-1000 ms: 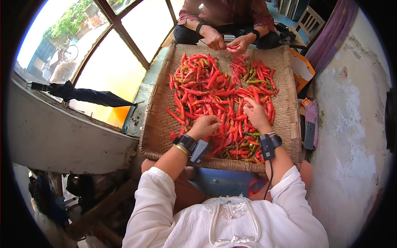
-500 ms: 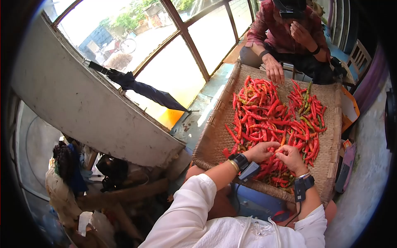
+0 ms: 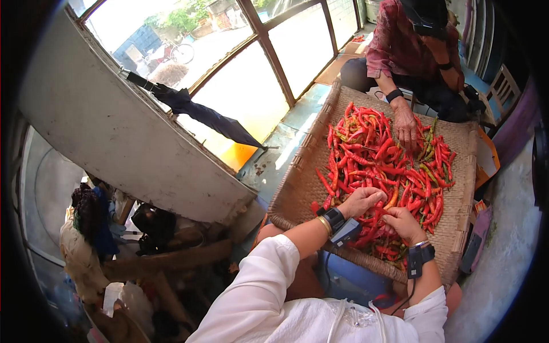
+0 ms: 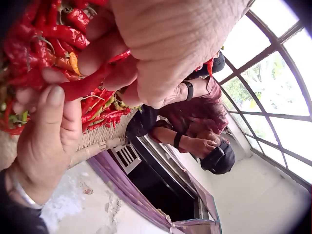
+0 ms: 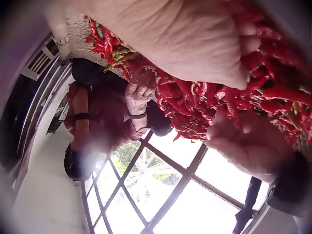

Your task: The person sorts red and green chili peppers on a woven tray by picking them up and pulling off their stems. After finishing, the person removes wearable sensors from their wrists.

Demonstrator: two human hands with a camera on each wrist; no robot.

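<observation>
Over the near part of the pile, my left hand [image 3: 363, 201] and right hand [image 3: 405, 224] are close together. Between them is a red chili pepper [image 4: 85, 87], seen best in the left wrist view. The thumb and fingers of my right hand pinch one end; my left fingers are curled round the other, partly hidden by the palm. Below lies a heap of red chili peppers [image 3: 366, 151], with some green and orange ones, on a shallow woven tray [image 3: 297, 191]. Opposite, another person's hand [image 3: 406, 127] reaches down into the heap.
The tray's near edge lies above my knees. A folded dark umbrella [image 3: 211, 117] hangs along the window at left. Stacked clutter [image 3: 126, 240] fills the lower left. A pale wall [image 3: 509, 200] stands close on the right, with an orange box [image 3: 486, 157] beside the tray.
My head view has swung left. My hands, earlier apart over the heap, have come together at a chili pepper. The other person's hand has moved from the far edge into the heap.
</observation>
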